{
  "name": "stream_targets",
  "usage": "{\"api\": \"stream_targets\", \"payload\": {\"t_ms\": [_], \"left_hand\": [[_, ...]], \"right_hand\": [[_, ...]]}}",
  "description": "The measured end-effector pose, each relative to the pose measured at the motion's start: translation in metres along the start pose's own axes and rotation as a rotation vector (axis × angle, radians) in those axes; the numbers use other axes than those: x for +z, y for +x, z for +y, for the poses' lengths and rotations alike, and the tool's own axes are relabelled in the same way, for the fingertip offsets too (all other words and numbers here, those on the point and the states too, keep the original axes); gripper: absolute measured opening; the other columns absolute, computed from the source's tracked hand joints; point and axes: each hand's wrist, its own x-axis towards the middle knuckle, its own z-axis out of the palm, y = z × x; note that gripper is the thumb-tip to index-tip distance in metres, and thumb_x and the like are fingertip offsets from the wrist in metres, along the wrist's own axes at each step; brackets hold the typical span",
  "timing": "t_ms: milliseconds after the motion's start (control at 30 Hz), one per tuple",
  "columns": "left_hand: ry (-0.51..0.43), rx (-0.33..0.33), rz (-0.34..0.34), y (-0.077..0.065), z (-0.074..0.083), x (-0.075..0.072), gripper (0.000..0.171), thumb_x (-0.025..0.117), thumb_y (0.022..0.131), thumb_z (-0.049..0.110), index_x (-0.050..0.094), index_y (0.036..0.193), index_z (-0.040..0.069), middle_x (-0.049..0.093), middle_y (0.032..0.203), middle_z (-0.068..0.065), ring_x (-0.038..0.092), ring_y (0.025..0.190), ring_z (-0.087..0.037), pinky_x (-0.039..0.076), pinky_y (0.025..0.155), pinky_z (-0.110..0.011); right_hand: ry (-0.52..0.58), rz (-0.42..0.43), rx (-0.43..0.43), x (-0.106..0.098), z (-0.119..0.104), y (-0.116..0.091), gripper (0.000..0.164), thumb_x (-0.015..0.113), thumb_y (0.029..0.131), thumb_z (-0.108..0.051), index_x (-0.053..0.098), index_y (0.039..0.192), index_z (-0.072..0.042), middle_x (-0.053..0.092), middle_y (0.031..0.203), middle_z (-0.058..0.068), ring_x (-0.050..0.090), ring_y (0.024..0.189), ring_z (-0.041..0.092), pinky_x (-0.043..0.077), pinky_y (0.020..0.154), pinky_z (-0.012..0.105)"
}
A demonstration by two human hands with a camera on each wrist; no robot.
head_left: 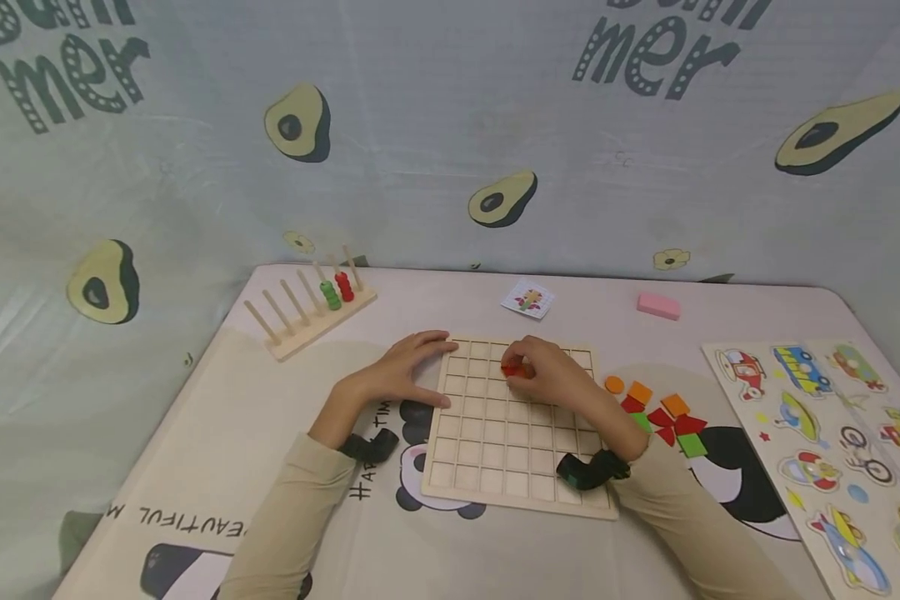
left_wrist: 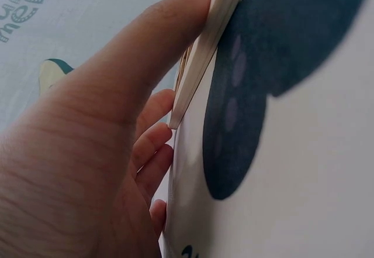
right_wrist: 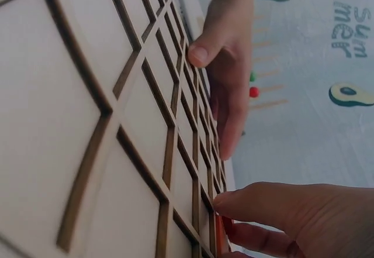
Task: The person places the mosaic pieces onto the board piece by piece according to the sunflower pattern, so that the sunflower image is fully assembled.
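A pale wooden grid board lies on the table. My left hand rests along its left edge, thumb and fingers spread apart; the left wrist view shows the thumb against the board's side. Over the board's upper middle, my right hand pinches a small red piece between thumb and fingertips. In the right wrist view a red piece shows under those fingertips, beside an orange-red one at the grid. The fingers partly hide both pieces, so their shapes cannot be told.
Several orange, red and green pieces lie right of the board. Behind it are a small picture card and a pink block. A peg stand with green and red beads stands back left. A vehicle puzzle board lies far right.
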Motion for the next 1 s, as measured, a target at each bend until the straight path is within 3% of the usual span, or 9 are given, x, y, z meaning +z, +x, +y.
{"api": "stream_targets", "payload": {"t_ms": [200, 333, 500, 733, 1000], "left_hand": [[0.004, -0.003, -0.014, -0.0013, 0.0005, 0.0001, 0.084, 0.082, 0.076, 0.039, 0.044, 0.147, 0.015, 0.027, 0.158, -0.01, 0.019, 0.147, -0.034, 0.017, 0.116, -0.057], [0.012, -0.007, 0.005, -0.0019, -0.0005, -0.0013, 0.084, 0.083, 0.075, 0.037, 0.045, 0.146, 0.014, 0.028, 0.158, -0.01, 0.02, 0.146, -0.034, 0.017, 0.116, -0.057], [0.018, 0.005, 0.003, 0.0, -0.001, -0.0019, 0.084, 0.083, 0.076, 0.038, 0.044, 0.147, 0.015, 0.028, 0.158, -0.009, 0.02, 0.146, -0.034, 0.017, 0.116, -0.056], [0.008, -0.006, 0.001, 0.0009, 0.0024, -0.0019, 0.084, 0.083, 0.076, 0.037, 0.044, 0.147, 0.014, 0.028, 0.158, -0.009, 0.019, 0.147, -0.034, 0.016, 0.116, -0.056], [0.003, -0.02, -0.007, -0.0001, 0.0015, -0.0008, 0.085, 0.083, 0.076, 0.038, 0.043, 0.147, 0.016, 0.027, 0.159, -0.008, 0.017, 0.147, -0.033, 0.015, 0.117, -0.056]], "right_hand": [[-0.009, -0.007, -0.008, 0.0083, -0.0025, 0.0053, 0.006, 0.071, 0.086, -0.006, 0.068, 0.09, -0.008, 0.065, 0.093, 0.003, 0.053, 0.077, 0.014, 0.047, 0.073, 0.031], [-0.016, 0.003, -0.03, 0.0082, -0.0047, 0.0075, 0.006, 0.07, 0.086, -0.005, 0.069, 0.092, -0.008, 0.066, 0.094, 0.004, 0.054, 0.078, 0.016, 0.049, 0.073, 0.033], [0.001, 0.019, 0.001, 0.0063, -0.0043, 0.0061, 0.008, 0.069, 0.087, -0.005, 0.071, 0.093, -0.008, 0.068, 0.097, 0.004, 0.061, 0.087, 0.019, 0.052, 0.082, 0.04], [0.018, 0.04, -0.016, 0.0045, -0.0044, 0.0042, 0.009, 0.069, 0.087, -0.004, 0.073, 0.094, -0.008, 0.07, 0.098, 0.006, 0.061, 0.083, 0.018, 0.051, 0.075, 0.035], [0.006, 0.014, -0.025, 0.0067, -0.0019, 0.0025, 0.017, 0.066, 0.089, -0.002, 0.071, 0.104, -0.006, 0.068, 0.106, 0.009, 0.061, 0.091, 0.022, 0.051, 0.082, 0.039]]}}
